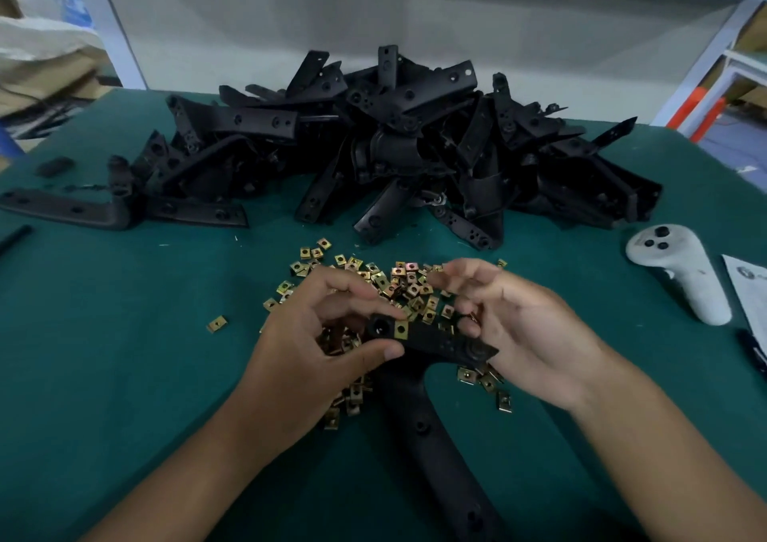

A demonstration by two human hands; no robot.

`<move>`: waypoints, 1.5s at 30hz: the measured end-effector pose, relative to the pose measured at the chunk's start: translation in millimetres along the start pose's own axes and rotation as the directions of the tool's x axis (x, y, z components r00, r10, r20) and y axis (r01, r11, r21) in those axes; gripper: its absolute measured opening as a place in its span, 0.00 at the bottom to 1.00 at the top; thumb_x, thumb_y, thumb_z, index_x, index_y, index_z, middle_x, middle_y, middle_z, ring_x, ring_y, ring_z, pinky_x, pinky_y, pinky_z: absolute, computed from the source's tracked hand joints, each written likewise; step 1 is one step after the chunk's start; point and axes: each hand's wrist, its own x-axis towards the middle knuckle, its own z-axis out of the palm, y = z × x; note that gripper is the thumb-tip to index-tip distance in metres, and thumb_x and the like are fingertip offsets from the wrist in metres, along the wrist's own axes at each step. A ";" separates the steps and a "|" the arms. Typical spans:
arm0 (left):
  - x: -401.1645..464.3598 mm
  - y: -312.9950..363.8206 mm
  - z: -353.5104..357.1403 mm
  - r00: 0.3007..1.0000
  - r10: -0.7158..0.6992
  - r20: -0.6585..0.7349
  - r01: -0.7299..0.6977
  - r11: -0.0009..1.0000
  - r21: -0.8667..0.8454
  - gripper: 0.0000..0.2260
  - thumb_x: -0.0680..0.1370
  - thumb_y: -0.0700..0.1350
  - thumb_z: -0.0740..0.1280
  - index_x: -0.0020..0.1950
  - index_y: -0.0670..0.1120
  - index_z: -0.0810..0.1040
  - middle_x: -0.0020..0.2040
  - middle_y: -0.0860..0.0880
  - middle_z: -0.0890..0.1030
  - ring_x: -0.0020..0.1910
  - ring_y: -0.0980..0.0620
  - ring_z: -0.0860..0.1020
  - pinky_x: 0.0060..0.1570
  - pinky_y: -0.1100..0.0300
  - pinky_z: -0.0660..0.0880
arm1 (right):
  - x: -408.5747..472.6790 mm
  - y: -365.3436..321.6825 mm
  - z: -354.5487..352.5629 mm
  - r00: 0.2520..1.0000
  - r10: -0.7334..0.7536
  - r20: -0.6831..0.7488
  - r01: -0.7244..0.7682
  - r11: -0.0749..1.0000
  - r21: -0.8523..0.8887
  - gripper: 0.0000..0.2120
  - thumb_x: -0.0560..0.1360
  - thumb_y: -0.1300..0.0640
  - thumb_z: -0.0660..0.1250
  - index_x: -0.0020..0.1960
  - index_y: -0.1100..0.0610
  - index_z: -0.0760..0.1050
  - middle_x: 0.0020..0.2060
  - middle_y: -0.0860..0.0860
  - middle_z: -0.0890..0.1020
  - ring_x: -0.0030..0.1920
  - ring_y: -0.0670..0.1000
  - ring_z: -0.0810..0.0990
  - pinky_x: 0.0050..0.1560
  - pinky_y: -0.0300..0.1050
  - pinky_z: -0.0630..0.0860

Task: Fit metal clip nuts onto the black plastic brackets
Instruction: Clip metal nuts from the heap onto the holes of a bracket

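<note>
Black bracket (431,344) gripped by left hand (328,334); right hand (519,325) pinching.

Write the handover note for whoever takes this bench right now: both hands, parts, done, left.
Left hand: pinches the left end of the black bracket, thumb below.
Right hand: fingers curled at the bracket's right end; whether it holds a clip nut is hidden.
Done: one clip nut sits on this bracket.
Parts: loose clip nuts lie under the hands; bracket pile behind.
Left: this bracket's other holes, then the pile.
</note>
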 end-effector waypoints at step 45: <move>-2.6 3.9 -0.1 1.000 -0.029 0.009 0.028 0.992 0.120 0.21 0.64 0.52 0.80 0.53 0.61 0.76 0.50 0.59 0.86 0.52 0.60 0.83 0.51 0.71 0.77 | 2.9 1.6 -10.0 0.996 -0.084 0.033 0.085 0.995 -0.042 0.09 0.74 0.58 0.70 0.54 0.57 0.81 0.46 0.49 0.85 0.45 0.44 0.82 0.38 0.35 0.75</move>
